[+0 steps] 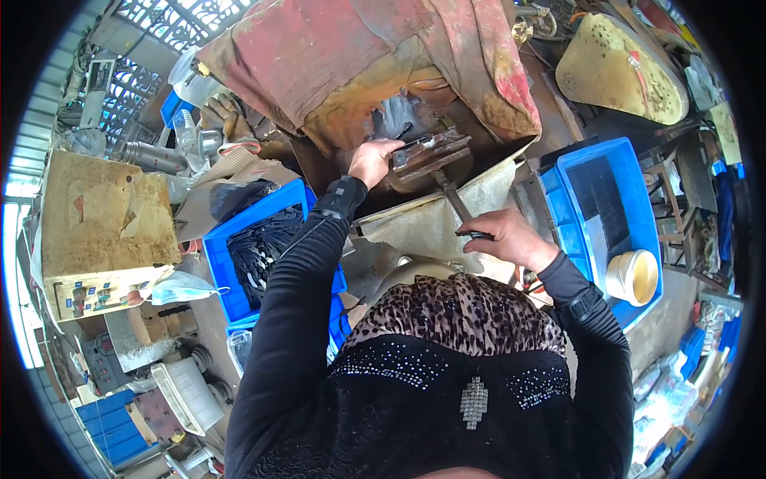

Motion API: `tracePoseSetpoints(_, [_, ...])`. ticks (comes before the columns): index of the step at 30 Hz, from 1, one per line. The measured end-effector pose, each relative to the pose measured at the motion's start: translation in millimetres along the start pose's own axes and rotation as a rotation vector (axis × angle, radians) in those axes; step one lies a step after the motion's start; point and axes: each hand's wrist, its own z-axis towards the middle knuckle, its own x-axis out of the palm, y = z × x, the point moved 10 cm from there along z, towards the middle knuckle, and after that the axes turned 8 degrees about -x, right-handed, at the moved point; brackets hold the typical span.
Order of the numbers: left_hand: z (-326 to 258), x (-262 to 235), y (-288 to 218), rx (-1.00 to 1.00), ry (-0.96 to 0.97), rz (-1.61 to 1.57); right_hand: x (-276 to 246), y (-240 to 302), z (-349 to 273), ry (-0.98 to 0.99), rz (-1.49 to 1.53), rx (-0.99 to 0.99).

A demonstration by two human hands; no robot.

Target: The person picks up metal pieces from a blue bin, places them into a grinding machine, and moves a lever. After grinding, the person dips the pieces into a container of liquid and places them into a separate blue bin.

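My left hand [371, 162] is closed at the mouth of a cloth-draped work box, its fingertips pinching a slim dark part [411, 144] beside a worn metal block [435, 156]. From that block a metal bar [453, 198] slants down toward me. At its lower end my right hand [511, 238] is closed, thumb and fingers around a dark end piece; the palm side is hidden. Behind the block, a greyish smeared patch [395, 116] shows inside the box. Stained reddish cloth [319, 60] hangs over the top and sides.
Left of my forearm, a blue bin [215, 249] holds many thin black parts. A larger blue tub [648, 215] at right contains a white bucket [634, 277] and a dark sheet. A switch box [104, 295], cardboard [104, 207] and work gloves [227, 120] are further left.
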Motion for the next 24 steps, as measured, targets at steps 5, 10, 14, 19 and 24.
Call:
tracePoseSetpoints(5, [-11.5, -6.8, -13.8, -0.068, 0.057, 0.057, -0.1, 12.7, -3.0, 0.013, -0.174, -0.059])
tracePoseSetpoints(10, [-30.0, -42.6, -24.3, -0.086, -0.098, 0.229, -8.7, 17.1, 8.3, 0.070, -0.256, -0.086])
tracePoseSetpoints(14, [-60.4, -72.6, -6.0, -0.329, -0.171, 0.255, -57.5, 42.8, 51.0, -0.232, -0.205, -0.281])
tracePoseSetpoints(19, [-93.4, -65.5, -16.4, -0.405, -0.203, 0.138, -103.0, 28.5, 136.7, -0.411, -0.111, -0.253])
tracePoseSetpoints(24, [-99.7, -70.0, -27.0, -0.455, -0.216, 0.266, -121.5, -13.8, 209.8, -0.432, 0.131, -0.038])
